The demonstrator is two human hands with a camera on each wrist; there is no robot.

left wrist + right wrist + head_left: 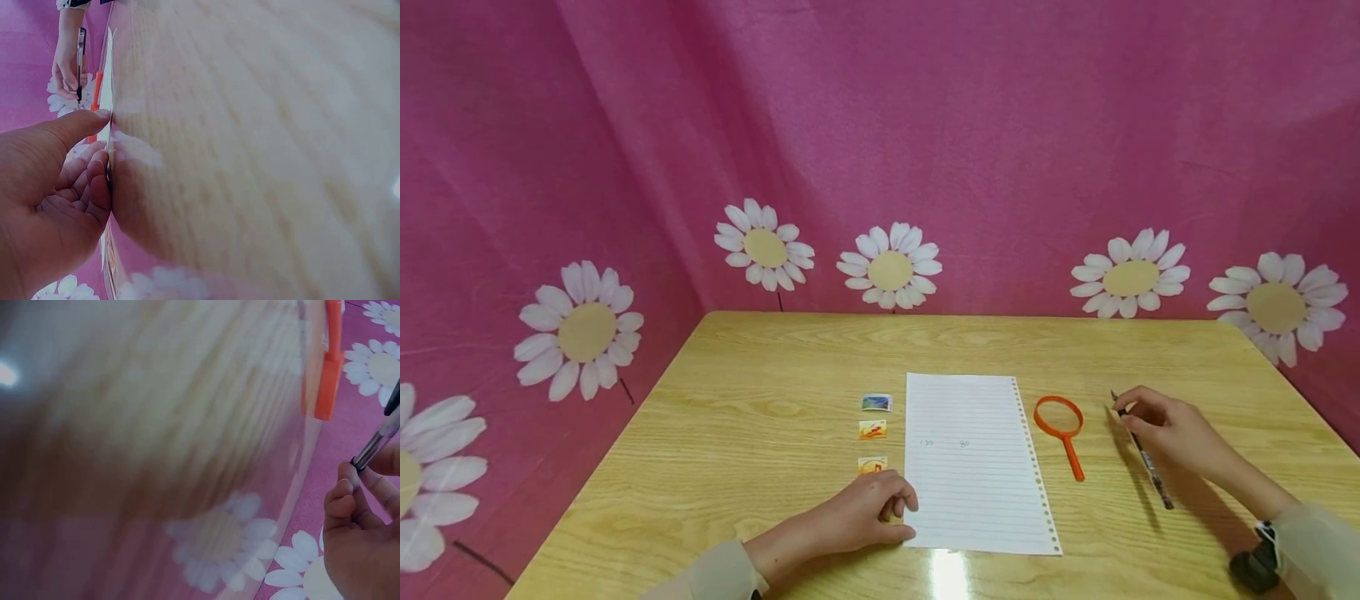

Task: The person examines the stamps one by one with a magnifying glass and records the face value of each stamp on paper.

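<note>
My right hand (1176, 429) pinches a slim pen (1152, 473) close to one end, over the right side of the table. The pen's other end slants down toward me, and its clear barrel (377, 442) shows in the right wrist view. My left hand (868, 510) rests at the lower left edge of a lined sheet of paper (970, 500), fingers loosely bent and thumb (84, 125) along the sheet's edge. Small handwritten numbers stand on the sheet, about "120" and "80". Just beyond the left hand lies an orange-and-white stamp-like picture (872, 464), partly covered by it.
A red magnifying glass (1072, 458) lies between the paper and my right hand. Two more small picture cards, one yellow-orange (872, 430) and one blue (877, 403), lie left of the sheet. Behind the wooden table (760, 350) hangs a pink curtain (880, 108) with daisies.
</note>
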